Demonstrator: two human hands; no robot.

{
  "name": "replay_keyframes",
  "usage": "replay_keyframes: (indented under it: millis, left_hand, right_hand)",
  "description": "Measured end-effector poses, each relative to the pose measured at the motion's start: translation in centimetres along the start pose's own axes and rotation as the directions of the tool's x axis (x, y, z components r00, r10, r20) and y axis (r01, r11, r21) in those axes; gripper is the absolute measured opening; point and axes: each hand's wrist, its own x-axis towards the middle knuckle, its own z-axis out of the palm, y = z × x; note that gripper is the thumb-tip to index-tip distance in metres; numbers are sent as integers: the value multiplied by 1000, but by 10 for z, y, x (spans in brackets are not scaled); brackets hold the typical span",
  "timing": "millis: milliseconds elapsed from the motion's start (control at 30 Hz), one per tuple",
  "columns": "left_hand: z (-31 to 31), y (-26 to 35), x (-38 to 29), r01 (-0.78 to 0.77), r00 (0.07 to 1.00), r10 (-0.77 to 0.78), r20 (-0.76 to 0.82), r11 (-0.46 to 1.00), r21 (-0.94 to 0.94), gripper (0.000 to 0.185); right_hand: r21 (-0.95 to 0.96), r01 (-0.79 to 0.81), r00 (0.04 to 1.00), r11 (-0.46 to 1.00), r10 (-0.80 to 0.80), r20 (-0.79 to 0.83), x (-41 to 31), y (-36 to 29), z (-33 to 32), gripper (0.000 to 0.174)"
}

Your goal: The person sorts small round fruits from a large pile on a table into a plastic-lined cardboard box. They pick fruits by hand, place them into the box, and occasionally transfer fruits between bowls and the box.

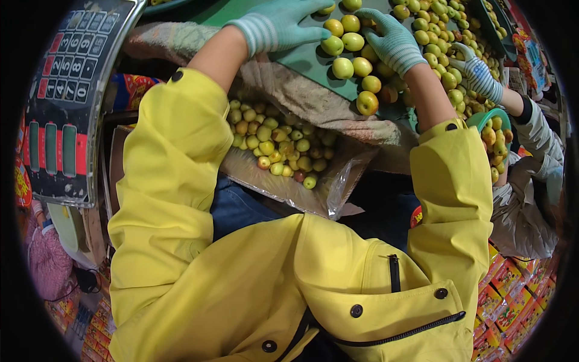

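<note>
My left hand (285, 27), in a teal knit glove with striped cuff, reaches over the green sorting surface (307, 61), its fingers spread beside loose yellow-green jujube-like fruits (342, 68). On the right of these fruits is my right hand (391, 40), gloved alike, with fingers curled down at them; whether it grips one cannot be told. A plastic-lined cardboard box (289, 194) below the table edge holds many similar fruits (267, 147). A rumpled cloth (303, 97) lies along the edge between box and surface.
A co-worker's gloved hand (479, 74) reaches into the fruit pile at right, above a green basket (486, 117) of fruit. A scale's keypad panel (59, 113) stands at left. Red and yellow printed boxes (511, 294) are stacked at lower right.
</note>
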Motion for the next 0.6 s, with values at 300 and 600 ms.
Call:
replay_keyframes:
  millis: [300, 600]
  left_hand:
    - [3, 7, -2, -20, 939, 138, 316, 937, -350, 49]
    - [-31, 59, -110, 61, 882, 159, 444, 895, -442, 34]
  right_hand:
    - [18, 15, 1000, 1000, -15, 2, -63, -120, 10, 28]
    - [297, 309, 921, 904, -362, 144, -148, -155, 3, 37]
